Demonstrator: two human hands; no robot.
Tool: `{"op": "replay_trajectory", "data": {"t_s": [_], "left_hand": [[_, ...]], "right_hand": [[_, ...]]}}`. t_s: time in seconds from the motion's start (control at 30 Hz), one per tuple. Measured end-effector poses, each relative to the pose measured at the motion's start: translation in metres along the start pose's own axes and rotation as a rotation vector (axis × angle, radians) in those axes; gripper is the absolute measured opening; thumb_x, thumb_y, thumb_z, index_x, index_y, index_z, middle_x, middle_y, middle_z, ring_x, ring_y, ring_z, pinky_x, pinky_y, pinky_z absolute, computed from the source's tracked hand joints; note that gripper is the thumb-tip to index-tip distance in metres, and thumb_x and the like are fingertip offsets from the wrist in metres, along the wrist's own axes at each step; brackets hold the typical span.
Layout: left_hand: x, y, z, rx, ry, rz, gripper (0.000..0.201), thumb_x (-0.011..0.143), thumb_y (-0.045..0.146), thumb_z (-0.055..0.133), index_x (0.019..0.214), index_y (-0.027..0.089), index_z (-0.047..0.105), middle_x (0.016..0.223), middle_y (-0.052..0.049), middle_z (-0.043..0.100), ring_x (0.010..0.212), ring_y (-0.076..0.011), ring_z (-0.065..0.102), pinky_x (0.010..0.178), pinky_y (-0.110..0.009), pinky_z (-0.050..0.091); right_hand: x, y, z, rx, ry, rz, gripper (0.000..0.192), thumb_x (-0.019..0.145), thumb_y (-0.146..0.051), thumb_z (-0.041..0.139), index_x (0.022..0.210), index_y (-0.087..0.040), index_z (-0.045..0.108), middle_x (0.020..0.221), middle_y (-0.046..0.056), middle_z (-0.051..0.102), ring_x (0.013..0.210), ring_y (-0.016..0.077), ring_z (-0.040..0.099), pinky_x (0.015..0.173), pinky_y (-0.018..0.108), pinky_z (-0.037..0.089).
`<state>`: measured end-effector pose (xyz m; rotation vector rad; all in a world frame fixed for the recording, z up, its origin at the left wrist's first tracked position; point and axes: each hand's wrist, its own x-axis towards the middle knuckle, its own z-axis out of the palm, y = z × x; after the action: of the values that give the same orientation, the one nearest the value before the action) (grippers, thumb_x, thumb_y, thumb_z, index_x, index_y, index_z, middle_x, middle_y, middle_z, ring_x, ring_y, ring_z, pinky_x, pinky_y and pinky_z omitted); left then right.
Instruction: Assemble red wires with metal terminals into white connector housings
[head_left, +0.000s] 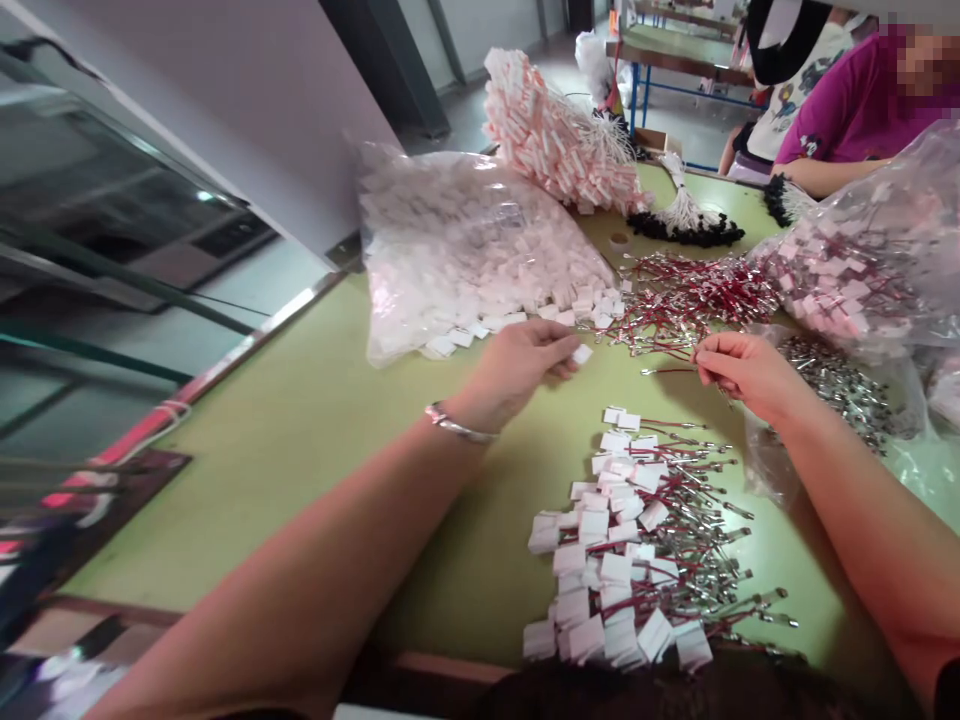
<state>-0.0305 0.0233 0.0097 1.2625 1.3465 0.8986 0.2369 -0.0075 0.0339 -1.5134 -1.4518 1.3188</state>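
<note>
I have a small white tag (582, 353) pinched at the fingertips of my left hand (517, 370), right at the spill of loose white tags (480, 325) coming out of the clear bag (450, 240). My right hand (742, 372) is closed narrowly on the end of a red wire with metal ends (664, 370), held just above the tabletop (315, 420), and the two hands sit near each other but apart.

Nearest me lies a pile of finished pieces (637, 540), white tags joined to red wires, fanned out in a rough heap, so I judge a fair batch is done. Beyond my hands a tangle of bare red wires (690, 295) waits, and the bag looks mostly full, so much seems left.

To my right a second clear bag (877, 260) holds tagged wires, with loose metal parts (840, 385) beside it. Farther off lies a pink-and-white bundle (555, 140), and a person in a magenta sleeve (847, 110) sits at the far side.
</note>
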Motion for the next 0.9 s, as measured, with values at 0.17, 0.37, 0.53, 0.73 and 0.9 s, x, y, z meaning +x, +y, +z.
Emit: {"op": "replay_trajectory", "data": {"t_s": [0.17, 0.37, 0.53, 0.73, 0.9], "left_hand": [[-0.008, -0.001, 0.030, -0.428, -0.200, -0.177, 0.004, 0.081, 0.012, 0.064, 0.077, 0.012, 0.062, 0.067, 0.001, 0.063, 0.059, -0.0056, 0.061, 0.063, -0.018, 0.049], [-0.012, -0.005, 0.031, -0.514, -0.296, -0.203, 0.006, 0.084, 0.009, 0.062, 0.085, 0.012, 0.066, 0.075, 0.000, 0.066, 0.061, -0.0040, 0.061, 0.067, -0.019, 0.051], [-0.015, -0.001, 0.031, -0.486, -0.332, -0.231, 0.007, 0.085, 0.009, 0.061, 0.087, 0.011, 0.067, 0.069, 0.001, 0.065, 0.057, -0.0036, 0.059, 0.065, -0.018, 0.050], [-0.014, -0.003, 0.031, -0.498, -0.327, -0.242, 0.010, 0.087, 0.009, 0.058, 0.083, 0.011, 0.067, 0.065, 0.001, 0.065, 0.057, -0.0044, 0.059, 0.065, -0.018, 0.049], [-0.014, -0.005, 0.030, -0.472, -0.380, -0.241, 0.009, 0.087, 0.013, 0.061, 0.082, 0.010, 0.067, 0.062, -0.001, 0.066, 0.052, -0.0036, 0.057, 0.056, -0.016, 0.045]], "right_hand": [[-0.014, -0.002, 0.030, -0.359, 0.000, -0.177, 0.016, 0.076, -0.030, 0.061, 0.065, -0.019, 0.062, 0.053, -0.003, 0.052, 0.047, 0.0075, 0.037, 0.046, 0.024, 0.027], [-0.018, 0.002, 0.044, -0.545, 0.006, -0.296, 0.019, 0.081, -0.031, 0.055, 0.067, -0.020, 0.063, 0.053, -0.003, 0.055, 0.046, 0.0092, 0.041, 0.046, 0.025, 0.032], [-0.018, 0.006, 0.041, -0.847, 0.086, -0.490, 0.018, 0.085, -0.025, 0.051, 0.073, -0.020, 0.064, 0.070, 0.002, 0.066, 0.062, 0.0139, 0.055, 0.058, 0.029, 0.039], [-0.020, 0.008, 0.043, -0.964, 0.145, -0.635, 0.023, 0.088, -0.024, 0.045, 0.076, -0.019, 0.063, 0.073, 0.004, 0.067, 0.067, 0.0162, 0.058, 0.061, 0.030, 0.039], [-0.020, 0.010, 0.042, -1.042, 0.150, -0.688, 0.025, 0.089, -0.022, 0.042, 0.074, -0.019, 0.061, 0.074, 0.004, 0.066, 0.067, 0.0154, 0.056, 0.061, 0.029, 0.037]]}}
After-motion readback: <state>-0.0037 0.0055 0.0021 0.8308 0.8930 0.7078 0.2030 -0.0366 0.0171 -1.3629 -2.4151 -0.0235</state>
